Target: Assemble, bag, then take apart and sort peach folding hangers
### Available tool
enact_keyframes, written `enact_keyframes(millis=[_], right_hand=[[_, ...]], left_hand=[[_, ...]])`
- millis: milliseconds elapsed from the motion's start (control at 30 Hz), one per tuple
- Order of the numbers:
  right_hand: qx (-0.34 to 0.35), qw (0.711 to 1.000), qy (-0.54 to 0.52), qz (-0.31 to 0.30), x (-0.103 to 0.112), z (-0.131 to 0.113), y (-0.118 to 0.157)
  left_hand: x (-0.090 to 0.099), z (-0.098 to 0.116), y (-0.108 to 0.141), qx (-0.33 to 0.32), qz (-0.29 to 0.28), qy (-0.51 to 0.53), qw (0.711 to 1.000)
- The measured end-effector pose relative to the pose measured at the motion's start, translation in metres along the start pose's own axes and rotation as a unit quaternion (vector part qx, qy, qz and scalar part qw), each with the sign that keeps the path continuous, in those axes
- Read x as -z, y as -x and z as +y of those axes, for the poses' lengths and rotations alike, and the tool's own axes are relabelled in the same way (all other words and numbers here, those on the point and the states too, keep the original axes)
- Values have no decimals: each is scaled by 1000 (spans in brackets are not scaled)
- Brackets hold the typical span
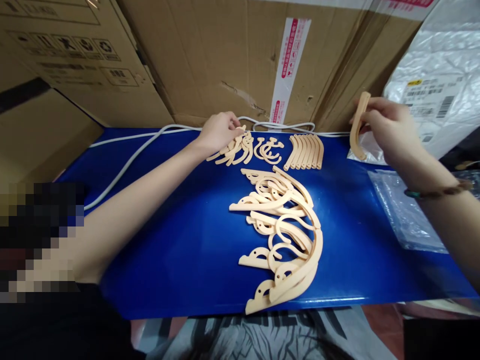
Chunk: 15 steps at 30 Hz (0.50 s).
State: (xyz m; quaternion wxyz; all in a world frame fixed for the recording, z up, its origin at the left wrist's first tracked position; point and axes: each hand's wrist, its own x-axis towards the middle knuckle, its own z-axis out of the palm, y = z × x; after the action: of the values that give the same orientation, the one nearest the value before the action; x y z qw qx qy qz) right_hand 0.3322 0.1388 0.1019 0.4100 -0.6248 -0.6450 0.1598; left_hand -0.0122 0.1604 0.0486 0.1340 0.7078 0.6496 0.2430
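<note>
My right hand (392, 122) grips a curved beige hanger arm (359, 127), raised over the right side of the blue table. At the back, my left hand (220, 131) reaches into a pile of thin beige hanger pieces (234, 152), its thumb and fingers closed on one piece at the top. Beside that pile lie several loose beige hooks (270, 150). Further right, several curved hanger arms (305, 151) rest side by side in a neat row. Nearer to me, folded beige hangers with hooks (296, 230) overlap in a fanned heap.
Cardboard boxes (210, 60) wall off the back and left of the blue table (176, 240). A white cable (129, 170) runs along the rear. On the right are a white labelled plastic mailer (442, 65) and a clear plastic bag (410, 215).
</note>
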Motion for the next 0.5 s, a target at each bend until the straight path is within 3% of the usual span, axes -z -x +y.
enact_keyframes(millis=[67, 133, 200, 267, 333, 400, 500], right_hand=[[-10, 1000, 0, 17, 2, 4, 2], [-17, 999, 13, 30, 3, 9, 2], [-11, 999, 28, 36, 4, 14, 2], [48, 994, 94, 32, 4, 21, 6], [145, 965, 219, 13, 4, 29, 14], [223, 920, 321, -32, 1, 39, 27], [261, 897, 341, -107, -6, 52, 43]], left_hand=[[-5, -1, 5, -36, 36, -54, 997], [-6, 6, 15, -104, 35, -71, 991], [-3, 15, 28, -190, -28, -69, 979], [0, 25, 43, -264, -121, -100, 952], [3, 31, 57, -297, -188, -161, 922], [5, 33, 67, -303, -207, -207, 907], [8, 29, 71, -302, -214, -206, 906]])
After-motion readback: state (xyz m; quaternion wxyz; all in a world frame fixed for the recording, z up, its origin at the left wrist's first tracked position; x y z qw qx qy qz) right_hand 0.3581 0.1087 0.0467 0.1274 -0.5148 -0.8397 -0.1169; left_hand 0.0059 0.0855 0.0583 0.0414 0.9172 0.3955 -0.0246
